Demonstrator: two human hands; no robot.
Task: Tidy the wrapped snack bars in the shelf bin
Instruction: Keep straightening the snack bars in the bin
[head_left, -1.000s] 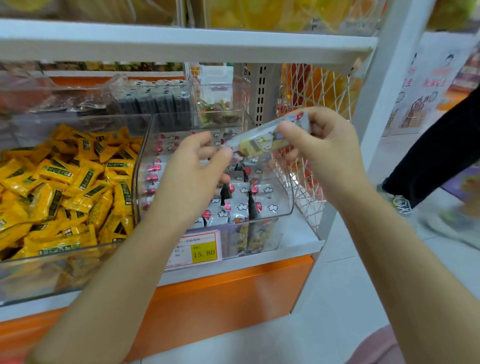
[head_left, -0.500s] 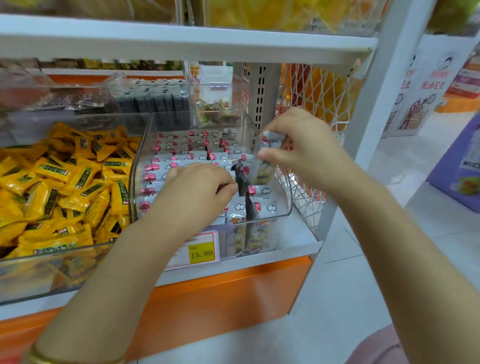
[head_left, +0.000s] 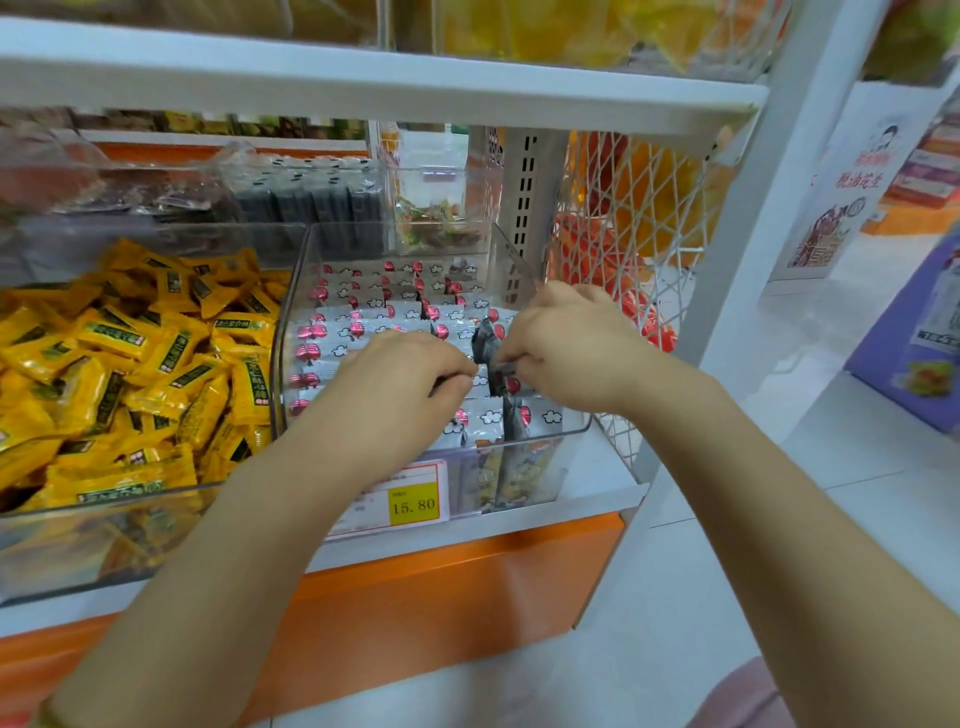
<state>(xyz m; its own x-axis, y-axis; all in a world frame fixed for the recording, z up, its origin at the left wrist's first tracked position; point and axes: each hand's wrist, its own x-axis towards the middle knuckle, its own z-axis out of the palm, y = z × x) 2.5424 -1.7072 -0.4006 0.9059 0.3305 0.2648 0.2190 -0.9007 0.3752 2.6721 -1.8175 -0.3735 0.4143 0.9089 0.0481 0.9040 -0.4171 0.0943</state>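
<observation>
A clear shelf bin (head_left: 566, 427) holds rows of white wrapped snack bars (head_left: 363, 314) printed with red marks and clouds. Both hands are inside it, near its right front. My right hand (head_left: 569, 345) pinches the end of one bar (head_left: 503, 370) beside a dark wrapper (head_left: 485, 340) that stands upright among the rows. My left hand (head_left: 410, 376) lies curled over the bars just to the left, thumb and forefinger closed on a wrapper edge that is mostly hidden. The two hands' fingertips are nearly touching.
A larger clear bin of yellow wrapped sweets (head_left: 130, 364) stands to the left. A yellow price tag (head_left: 413, 504) reading 15.80 hangs on the bin front. A white shelf board (head_left: 363, 78) runs overhead, and a white wire mesh panel (head_left: 623, 223) closes the right side.
A second ago both hands held one bar up above the bin. They have since dropped into the bin, the right hand bringing the bar down at the right side.
</observation>
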